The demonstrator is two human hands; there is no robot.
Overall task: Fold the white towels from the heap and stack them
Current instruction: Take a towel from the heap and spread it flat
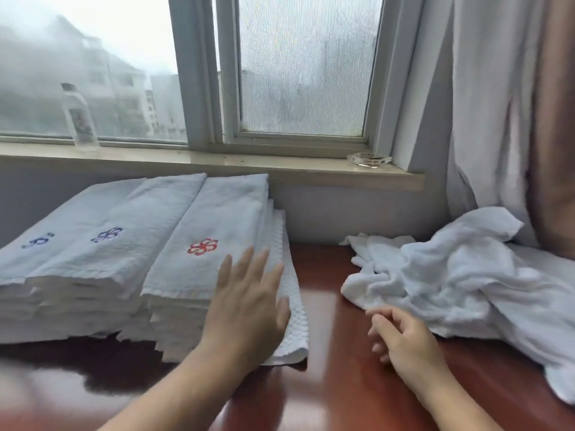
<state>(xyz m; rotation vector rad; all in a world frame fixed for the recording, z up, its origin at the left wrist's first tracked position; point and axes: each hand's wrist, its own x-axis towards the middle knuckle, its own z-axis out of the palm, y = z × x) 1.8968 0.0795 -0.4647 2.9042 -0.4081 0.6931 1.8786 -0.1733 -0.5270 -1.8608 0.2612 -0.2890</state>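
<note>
While the left hand (249,293) lay flat, fingers straight, on the red-emblem towel stack (217,225) near the table's (336,384) back edge, the right hand (401,337) hovered loosely curled, empty, beside the crumpled heap (451,275) at the right edge. Stacking seemed done, so next it must pluck one towel free.

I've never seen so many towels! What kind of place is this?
Probably a hotel room: stacks of folded towels with embroidered logos, a glass ashtray on the windowsill, and curtains.
</note>
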